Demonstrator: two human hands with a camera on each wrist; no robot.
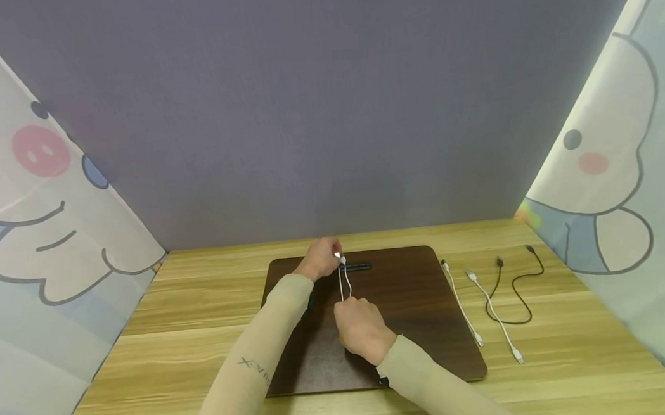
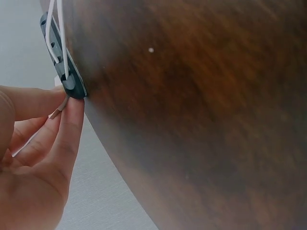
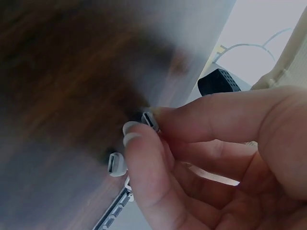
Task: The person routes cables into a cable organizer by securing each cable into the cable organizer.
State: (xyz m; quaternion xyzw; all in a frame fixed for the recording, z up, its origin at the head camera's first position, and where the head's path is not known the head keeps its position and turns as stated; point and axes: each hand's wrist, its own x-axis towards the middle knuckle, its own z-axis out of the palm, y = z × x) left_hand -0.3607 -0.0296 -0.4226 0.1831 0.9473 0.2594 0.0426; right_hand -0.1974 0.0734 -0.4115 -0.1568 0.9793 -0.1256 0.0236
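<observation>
A dark cable clip strip (image 1: 360,266) lies near the far edge of a brown board (image 1: 413,310). Two white cables (image 1: 350,282) run from its left end toward me. At that end, my left hand (image 1: 323,257) pinches a cable with thumb and fingers, the fingertips touching the strip (image 2: 72,84); part of the cable is hidden behind them. Nearer to me, my right hand (image 1: 364,327) pinches a white USB-C plug (image 3: 149,120) between thumb and fingertips. A second white plug (image 3: 116,164) sits just beside those fingers, its lead partly hidden.
To the board's right, on the wooden table (image 1: 164,357), lie two short white cables, one with a plug (image 1: 479,339) near the board and one with a plug (image 1: 517,356) farther right. A black cable (image 1: 530,313) curves beside them. A grey wall (image 1: 328,138) stands behind.
</observation>
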